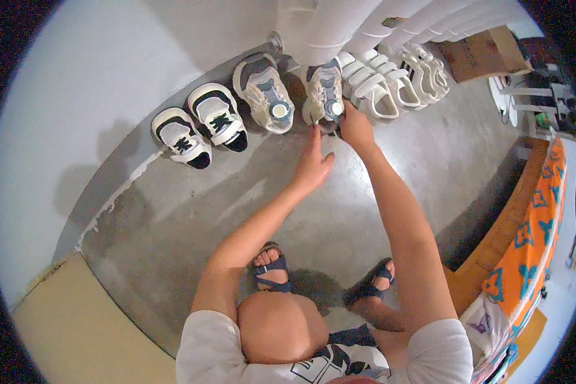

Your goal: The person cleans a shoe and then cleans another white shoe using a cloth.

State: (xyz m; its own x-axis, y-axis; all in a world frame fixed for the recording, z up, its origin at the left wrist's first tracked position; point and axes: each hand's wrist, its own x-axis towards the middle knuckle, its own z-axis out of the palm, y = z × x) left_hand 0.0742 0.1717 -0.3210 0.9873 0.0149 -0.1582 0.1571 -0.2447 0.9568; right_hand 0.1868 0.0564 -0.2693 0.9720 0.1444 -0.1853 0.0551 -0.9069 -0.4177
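A cream and grey sneaker with a round dial on its tongue stands in the shoe row, its heel toward me. My right hand is closed on the right side of the heel, its fingers partly hidden. My left hand reaches to the left side of the same heel, fingers stretched out and thumb apart, fingertips touching it. The matching sneaker stands just left of it. Farther left is a pair of white and black sneakers. White strap shoes stand close on the right.
More white shoes continue the row, with a cardboard box beyond them. A white curtain hangs behind the shoes. On the right is a wooden bed edge with an orange patterned cloth. My sandalled feet rest on the grey floor.
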